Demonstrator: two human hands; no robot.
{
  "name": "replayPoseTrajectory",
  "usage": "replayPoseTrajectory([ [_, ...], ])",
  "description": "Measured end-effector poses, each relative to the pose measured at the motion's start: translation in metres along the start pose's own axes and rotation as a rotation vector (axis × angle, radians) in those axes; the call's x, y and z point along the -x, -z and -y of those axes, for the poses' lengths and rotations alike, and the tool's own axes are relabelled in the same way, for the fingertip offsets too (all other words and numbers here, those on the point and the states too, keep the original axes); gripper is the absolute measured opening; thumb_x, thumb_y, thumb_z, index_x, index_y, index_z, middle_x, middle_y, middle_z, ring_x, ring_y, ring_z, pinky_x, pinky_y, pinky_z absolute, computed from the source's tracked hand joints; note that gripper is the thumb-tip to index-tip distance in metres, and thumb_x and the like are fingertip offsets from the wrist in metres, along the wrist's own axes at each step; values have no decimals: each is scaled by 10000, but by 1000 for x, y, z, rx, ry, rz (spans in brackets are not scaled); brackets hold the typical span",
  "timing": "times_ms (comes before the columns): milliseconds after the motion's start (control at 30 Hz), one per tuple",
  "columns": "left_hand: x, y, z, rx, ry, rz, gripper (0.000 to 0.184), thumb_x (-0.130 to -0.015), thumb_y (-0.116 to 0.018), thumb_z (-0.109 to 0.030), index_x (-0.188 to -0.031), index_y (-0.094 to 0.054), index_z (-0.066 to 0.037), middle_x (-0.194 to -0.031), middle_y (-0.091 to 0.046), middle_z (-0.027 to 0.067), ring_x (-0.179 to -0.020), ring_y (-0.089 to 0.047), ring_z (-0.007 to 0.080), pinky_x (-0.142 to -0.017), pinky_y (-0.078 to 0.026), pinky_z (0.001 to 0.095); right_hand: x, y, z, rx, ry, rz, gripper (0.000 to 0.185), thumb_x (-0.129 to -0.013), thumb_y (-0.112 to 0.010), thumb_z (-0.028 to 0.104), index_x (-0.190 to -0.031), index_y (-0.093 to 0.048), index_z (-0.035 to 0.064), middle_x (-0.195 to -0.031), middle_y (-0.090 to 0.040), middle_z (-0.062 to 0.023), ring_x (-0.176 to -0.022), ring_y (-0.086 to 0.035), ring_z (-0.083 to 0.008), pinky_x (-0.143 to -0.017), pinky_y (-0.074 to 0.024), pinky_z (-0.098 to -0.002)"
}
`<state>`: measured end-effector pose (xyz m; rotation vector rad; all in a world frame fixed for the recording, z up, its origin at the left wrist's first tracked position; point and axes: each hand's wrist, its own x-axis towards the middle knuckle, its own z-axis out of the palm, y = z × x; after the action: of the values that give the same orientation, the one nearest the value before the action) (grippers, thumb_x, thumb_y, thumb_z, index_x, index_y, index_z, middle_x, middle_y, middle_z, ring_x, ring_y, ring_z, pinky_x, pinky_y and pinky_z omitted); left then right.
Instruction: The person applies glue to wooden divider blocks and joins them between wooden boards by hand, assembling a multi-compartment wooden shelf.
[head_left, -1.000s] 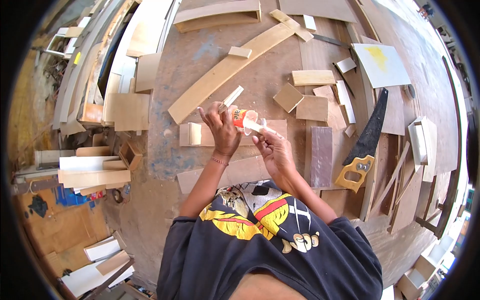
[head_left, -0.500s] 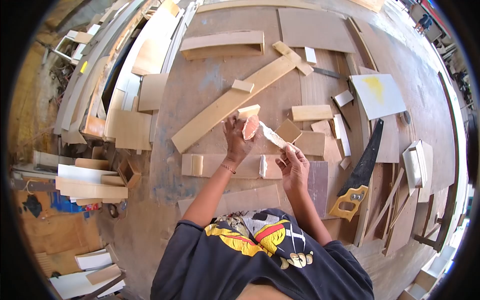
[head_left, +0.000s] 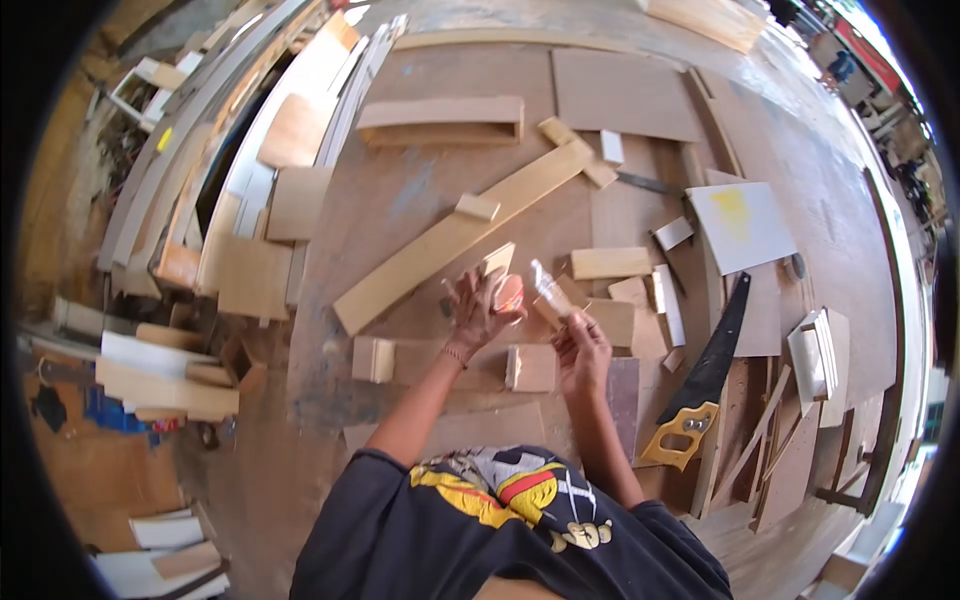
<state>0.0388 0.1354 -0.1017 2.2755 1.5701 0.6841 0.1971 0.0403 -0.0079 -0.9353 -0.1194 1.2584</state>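
So the left hand (head_left: 480, 318) had its fingers curled around a small, round, orange-red container (head_left: 509, 293), a bit blurry, held up over the bench. A short, pale wooden block (head_left: 498, 257) poked out past those same fingers; couldn't tell exactly how it was gripped because the fingers covered that part. There was a reddish bracelet (head_left: 455, 354) on that wrist.

The right hand (head_left: 585, 352) was pinching the near end of a thin, pale flat stick (head_left: 545, 285) with whitish stuff on its far end. That end pointed away from the fingers, just right of the container but apart from it.

Just nearer the body than the left hand lay a flat brown board (head_left: 430, 362), with one small tan wooden block (head_left: 374, 360) to the hand's left and another light-brown block (head_left: 530, 368) between the two hands, white smear on its left edge.

Beyond the left hand, a long, pale wooden plank (head_left: 420, 272) ran diagonally, with a little rectangular wooden offcut (head_left: 477, 207) on top. Well off to the right hand's right was a black-bladed handsaw with a yellow handle (head_left: 683, 435).
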Motion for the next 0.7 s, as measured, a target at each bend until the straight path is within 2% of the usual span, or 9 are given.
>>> replayPoseTrajectory([
  [133, 1, 32, -4, 285, 46, -104, 687, -828, -407, -647, -1283, -452, -135, -1321, -378, 145, -1225, -312, 324, -990, -87, 638, -1, -2, 2, -15, -3, -20, 156, -858, -606, 77, -997, -585, 10, -825, -634, -59, -643, -560, -84, -595, -497, -243],
  [267, 6, 74, -8, 471, 52, -231, 406, -891, -509, -380, -1186, -544, -103, -1214, -450, 134, -1116, -364, 298, -990, -255, 449, 0, -13, 7, 30, -9, 44, 215, -847, -615, 57, -1051, -582, 0, -856, -639, -64, -653, -566, -79, -616, -505, -232],
  [300, 10, 83, -14, 532, 87, -344, 265, -869, -566, -165, -1110, -585, -58, -1070, -515, 88, -1011, -447, 218, -894, -369, 305, 0, -15, 7, 62, -7, 66, 257, -847, -614, 53, -1093, -573, -9, -866, -641, -68, -655, -575, -80, -622, -510, -235],
  [333, 14, 88, -11, 525, 95, -352, 265, -869, -566, -165, -1110, -585, -58, -1070, -515, 88, -1011, -447, 218, -894, -369, 305, 0, -17, 7, 64, -17, 74, 257, -847, -614, 53, -1093, -573, -9, -866, -641, -68, -655, -575, -80, -622, -510, -235],
  [400, 24, 98, -3, 966, 339, -165, 223, -871, -560, -84, -1086, -585, -31, -1008, -542, 37, -908, -489, 125, -815, -408, 254, 1, -23, 7, 161, 29, 166, 260, -848, -607, 42, -1100, -572, -18, -883, -644, -73, -659, -583, -76, -625, -514, -242],
  [467, 34, 122, -22, 875, 334, -179, 269, -850, -568, -24, -1119, -565, -28, -950, -556, -4, -807, -502, 75, -746, -416, 211, 7, -34, 7, 226, 67, 191, 218, -857, -595, 36, -1065, -583, -29, -867, -646, -73, -658, -584, -83, -618, -505, -240],
  [533, 43, 132, -41, 897, 269, -411, 309, -851, -586, -56, -1154, -536, -21, -863, -562, 3, -819, -501, 84, -730, -416, 223, 13, -42, 6, 478, 310, 269, 160, -878, -540, -8, -1022, -599, -42, -823, -643, -55, -666, -586, -94, -619, -495, -227],
  [600, 53, 142, -57, 846, 228, -499, 331, -841, -600, -58, -1160, -522, -17, -848, -567, 18, -811, -508, 94, -727, -423, 232, 28, -53, 10, 622, 469, 282, 165, -858, -529, -44, -996, -615, -13, -815, -649, -72, -665, -604, -121, -612, -493, -242],
  [700, 68, 148, -62, 608, 196, -594, 356, -818, -622, -61, -1155, -520, -5, -875, -591, 65, -786, -541, 147, -714, -440, 268, 55, -73, 23, 1067, 964, 270, 179, -804, -556, -61, -928, -652, 25, -811, -648, -95, -707, -623, -155, -606, -487, -260],
])
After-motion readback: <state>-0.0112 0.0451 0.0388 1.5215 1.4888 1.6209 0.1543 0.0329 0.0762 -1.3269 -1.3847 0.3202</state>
